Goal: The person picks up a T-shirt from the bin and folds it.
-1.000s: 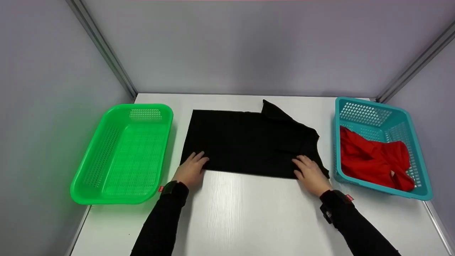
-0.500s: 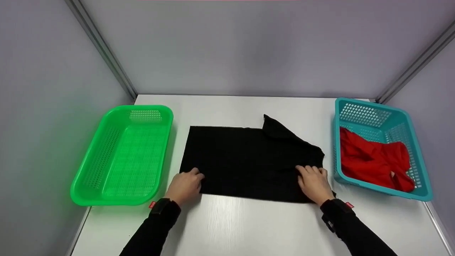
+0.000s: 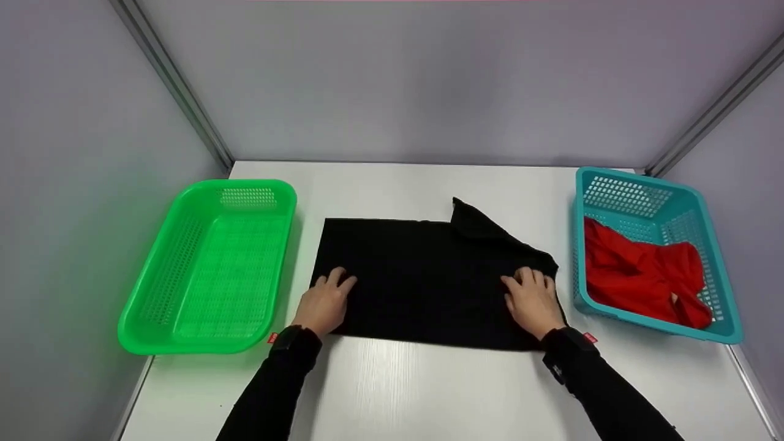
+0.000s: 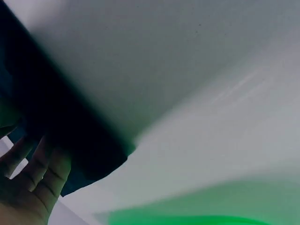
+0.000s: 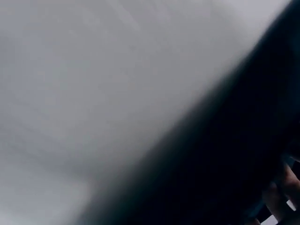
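A black folded garment [image 3: 422,275] lies flat on the white table, with a pointed flap [image 3: 474,223] standing out at its far right edge. My left hand [image 3: 321,306] rests on the garment's near left part, its fingers spread and slightly bent. In the left wrist view those fingers [image 4: 54,173] lie against the dark cloth. Over the near right part is my right hand [image 3: 534,303], fingertips touching the cloth and lightly bent. The right wrist view shows only a bit of its fingers [image 5: 283,192] beside the dark fabric, mostly in shadow.
To the left stands a green plastic basket [image 3: 280,245] with nothing seen in it. A teal basket [image 3: 580,245] at the right holds a red cloth [image 3: 643,269]. Grey panels [image 3: 392,79] enclose the back and both sides of the white table [image 3: 392,392].
The black garment slid toward me with both hands on it, then stopped. Since then both hands have shifted slightly farther forward over the cloth, and the left fingers have spread.
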`<state>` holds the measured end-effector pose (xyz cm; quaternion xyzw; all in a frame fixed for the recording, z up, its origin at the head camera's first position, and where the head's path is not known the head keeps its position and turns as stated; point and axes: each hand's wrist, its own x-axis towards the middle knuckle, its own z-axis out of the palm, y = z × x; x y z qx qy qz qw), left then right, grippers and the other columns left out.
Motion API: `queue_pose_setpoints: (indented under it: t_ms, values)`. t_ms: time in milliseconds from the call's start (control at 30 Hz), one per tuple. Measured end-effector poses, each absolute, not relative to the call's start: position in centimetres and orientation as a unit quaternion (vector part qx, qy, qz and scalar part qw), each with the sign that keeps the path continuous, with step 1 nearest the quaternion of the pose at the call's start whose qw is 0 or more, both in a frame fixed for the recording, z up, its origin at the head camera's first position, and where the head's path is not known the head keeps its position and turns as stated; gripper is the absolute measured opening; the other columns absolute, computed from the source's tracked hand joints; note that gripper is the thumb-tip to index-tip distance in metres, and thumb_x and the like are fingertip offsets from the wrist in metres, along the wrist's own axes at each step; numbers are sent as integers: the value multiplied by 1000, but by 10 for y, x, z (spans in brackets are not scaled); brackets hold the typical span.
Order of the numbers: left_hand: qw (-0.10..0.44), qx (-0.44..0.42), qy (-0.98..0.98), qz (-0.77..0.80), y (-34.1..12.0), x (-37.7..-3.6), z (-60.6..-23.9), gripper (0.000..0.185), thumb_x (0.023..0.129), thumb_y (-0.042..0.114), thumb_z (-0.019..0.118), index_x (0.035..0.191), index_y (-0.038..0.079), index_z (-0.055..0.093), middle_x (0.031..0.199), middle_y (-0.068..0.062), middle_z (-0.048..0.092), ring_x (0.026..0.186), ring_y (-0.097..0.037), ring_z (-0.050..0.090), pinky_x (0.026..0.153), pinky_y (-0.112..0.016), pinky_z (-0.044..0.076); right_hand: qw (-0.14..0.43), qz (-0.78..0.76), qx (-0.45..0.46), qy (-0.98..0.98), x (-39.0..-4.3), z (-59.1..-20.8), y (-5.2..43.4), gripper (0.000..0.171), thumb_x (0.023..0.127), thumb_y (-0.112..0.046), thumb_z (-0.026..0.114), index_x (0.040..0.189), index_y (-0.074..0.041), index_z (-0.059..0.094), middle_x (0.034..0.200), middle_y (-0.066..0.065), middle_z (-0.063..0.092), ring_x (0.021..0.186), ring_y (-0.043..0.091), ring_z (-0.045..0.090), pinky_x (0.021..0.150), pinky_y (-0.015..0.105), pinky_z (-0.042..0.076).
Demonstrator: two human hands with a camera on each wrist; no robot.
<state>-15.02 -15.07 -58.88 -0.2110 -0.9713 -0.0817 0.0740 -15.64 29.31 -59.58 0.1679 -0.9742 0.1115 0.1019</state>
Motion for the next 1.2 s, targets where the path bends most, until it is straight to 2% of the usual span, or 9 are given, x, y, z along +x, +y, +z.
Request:
queue_pose_setpoints:
  t_ms: [67,167,267,400,500,700,867,1033,1200]
  values:
    - [63,-197,-974,-89,-152,-152,-591,41,96,10,73,136,8,66,141,-21,56,99,-39,59,72,-46,55,80,127,174,-973,-161,-596,292,17,92,-3,73,105,2,64,139,28,52,135,54,42,112,68,30]
    - [42,-183,-977,-96,-155,-153,-592,47,97,14,72,143,9,61,143,-21,55,103,-41,56,77,-50,53,31,154,164,-974,-165,-594,292,17,93,-1,70,96,-1,54,152,28,45,144,56,32,116,71,20]
    - [23,-174,-979,-103,-155,-156,-590,57,97,15,74,150,12,54,139,-19,57,103,-40,56,76,-50,53,9,164,144,-976,-168,-590,291,24,93,-2,69,113,1,55,146,26,51,140,51,41,114,76,15]
    - [-5,-159,-981,-112,-152,-160,-583,65,96,13,75,155,13,49,130,-18,58,91,-35,57,71,-48,54,14,139,131,-981,-172,-584,289,63,91,-5,71,148,-2,47,133,22,58,128,49,49,110,82,10]
    - [-45,-143,-981,-123,-149,-161,-577,63,97,10,73,155,11,48,127,-19,59,87,-34,59,68,-48,55,11,110,133,-985,-173,-583,285,70,89,-7,71,154,-7,47,122,23,60,120,51,50,109,82,11]
    - [-94,-118,-978,-143,-143,-163,-567,58,97,5,69,151,5,49,128,-23,62,95,-40,65,72,-51,57,79,55,159,-983,-176,-590,276,36,84,-2,74,119,-2,66,107,22,57,111,48,51,112,77,20]
    - [-28,-168,-981,-94,-143,-167,-570,35,93,8,76,126,3,64,135,-25,55,114,-45,56,89,-54,52,145,-33,238,-960,-180,-597,274,13,86,1,71,90,1,59,142,22,51,134,46,43,117,69,22]
    - [-27,-169,-977,-123,-148,-170,-572,22,91,11,80,102,5,63,156,-30,38,142,-53,35,107,-64,38,102,-28,280,-954,-183,-593,276,15,86,-1,69,91,0,54,152,23,49,146,50,36,119,70,15]
    - [-96,-127,-974,-160,-153,-174,-566,31,95,25,77,113,5,62,149,-26,46,137,-51,43,104,-63,43,34,58,236,-969,-188,-583,271,23,94,-22,69,103,-2,61,140,21,61,142,47,42,116,76,4]
